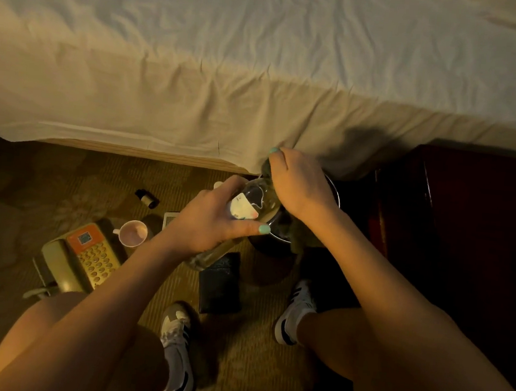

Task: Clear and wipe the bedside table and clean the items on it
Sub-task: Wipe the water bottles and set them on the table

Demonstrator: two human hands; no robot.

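The left hand (217,220) grips a clear bottle (243,208), tilted, its label facing up. Whether it holds liquid cannot be told. The right hand (301,186) is curled round a dark green cloth (296,237) pressed to the bottle's far end. Both are above a dark round bin (336,193) on the floor (64,178) beside the bed (230,68); its contents are too dark to tell. To the left on the floor lie a phone (80,254), a pink cup (133,232) standing upright, a vial (147,198) on its side, and a black folder (219,282) nearer. The dark worktop (466,229) stands at right.
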